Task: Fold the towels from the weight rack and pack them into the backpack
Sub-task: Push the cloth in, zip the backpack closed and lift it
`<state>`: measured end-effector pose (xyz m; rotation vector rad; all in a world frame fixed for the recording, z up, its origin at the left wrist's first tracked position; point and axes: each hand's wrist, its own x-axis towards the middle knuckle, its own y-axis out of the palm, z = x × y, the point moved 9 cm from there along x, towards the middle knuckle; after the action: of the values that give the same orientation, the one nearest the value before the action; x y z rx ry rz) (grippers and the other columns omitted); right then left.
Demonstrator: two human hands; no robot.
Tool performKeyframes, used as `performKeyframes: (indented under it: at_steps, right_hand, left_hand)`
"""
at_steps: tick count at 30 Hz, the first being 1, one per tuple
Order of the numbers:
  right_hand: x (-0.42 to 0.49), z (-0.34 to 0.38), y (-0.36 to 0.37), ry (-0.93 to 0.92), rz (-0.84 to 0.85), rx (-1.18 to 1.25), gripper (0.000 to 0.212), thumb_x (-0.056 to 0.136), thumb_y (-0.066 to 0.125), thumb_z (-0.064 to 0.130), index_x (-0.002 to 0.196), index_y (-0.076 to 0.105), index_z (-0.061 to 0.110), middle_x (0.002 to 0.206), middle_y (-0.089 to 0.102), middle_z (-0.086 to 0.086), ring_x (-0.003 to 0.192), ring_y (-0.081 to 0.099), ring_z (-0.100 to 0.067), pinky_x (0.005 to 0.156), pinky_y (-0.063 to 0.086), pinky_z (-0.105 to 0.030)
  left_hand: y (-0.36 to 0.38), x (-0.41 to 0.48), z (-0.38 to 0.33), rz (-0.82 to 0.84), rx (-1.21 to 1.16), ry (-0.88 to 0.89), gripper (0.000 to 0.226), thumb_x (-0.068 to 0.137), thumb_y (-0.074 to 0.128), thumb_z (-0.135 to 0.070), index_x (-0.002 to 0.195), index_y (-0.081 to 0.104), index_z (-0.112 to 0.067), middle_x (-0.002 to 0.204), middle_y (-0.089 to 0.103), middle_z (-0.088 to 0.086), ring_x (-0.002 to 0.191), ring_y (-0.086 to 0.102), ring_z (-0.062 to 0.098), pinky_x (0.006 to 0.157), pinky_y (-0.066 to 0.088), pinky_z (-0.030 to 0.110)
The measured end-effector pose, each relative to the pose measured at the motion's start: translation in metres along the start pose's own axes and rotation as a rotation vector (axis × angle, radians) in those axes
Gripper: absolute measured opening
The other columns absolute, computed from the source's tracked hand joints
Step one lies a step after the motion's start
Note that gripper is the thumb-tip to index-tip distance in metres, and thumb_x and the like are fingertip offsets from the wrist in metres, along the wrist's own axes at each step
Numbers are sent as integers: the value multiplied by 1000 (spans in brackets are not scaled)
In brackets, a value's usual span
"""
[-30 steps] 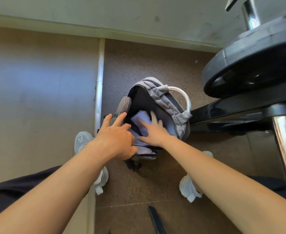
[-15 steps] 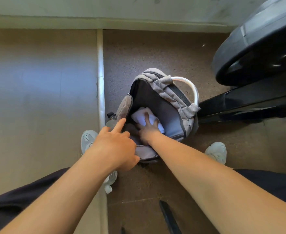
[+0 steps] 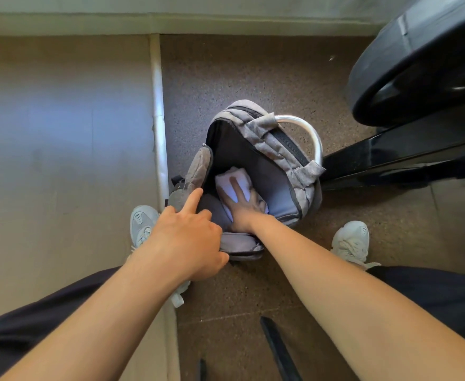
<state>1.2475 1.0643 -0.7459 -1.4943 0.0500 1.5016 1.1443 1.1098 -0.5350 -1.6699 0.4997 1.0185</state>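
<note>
Seen from above, the left hand (image 3: 190,237) grips the near rim of one grey backpack (image 3: 278,158) on the floor, forefinger extended, holding its mouth open. To its right, the right hand (image 3: 243,209) lies flat with fingers spread on one folded white towel (image 3: 235,178) inside, gripping nothing. This looks like the packing step; next, seemingly, withdrawing the right hand cleanly; a black weight plate (image 3: 418,64) stands far right.

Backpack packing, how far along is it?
Done: one folded white towel is inside the open grey backpack. In hand: right hand presses it down while left hand holds the opening. Left: withdrawing, closing the bag; further towels can't be seen.
</note>
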Motion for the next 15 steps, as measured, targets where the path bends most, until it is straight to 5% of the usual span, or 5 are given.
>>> performKeyframes:
  at_steps: [5,9,12,15]
  right_hand:
    - [1,5,-21,-34,99,14,81,93,58,55,154,5,56,162,-33,14,149,-12,-46,115,17,-68]
    - [-10,4,-49,-66,-176,184,79,95,59,48,154,8,54,166,-12,15,145,13,-50,110,25,-67]
    - [-9,4,-50,-95,-260,127,87,95,58,47,157,-4,48,166,-19,12,153,-1,-39,115,20,-67]
    - [5,6,-21,-113,-94,-88,79,99,49,50,158,-4,45,165,-28,10,152,-24,-34,121,7,-63]
  left_hand:
    - [-2,1,1,-7,-2,0,53,103,34,-56,141,54,-25,150,44,1,158,-12,30,110,34,49]
    - [-2,1,1,-14,-5,5,52,103,34,-55,137,57,-23,149,45,2,158,-12,31,110,35,49]
    - [-3,0,1,-21,-13,3,52,103,33,-55,137,57,-23,149,46,2,158,-12,30,110,35,49]
    - [-3,0,1,-30,-17,6,51,103,33,-54,137,57,-23,149,46,2,158,-11,31,110,35,49]
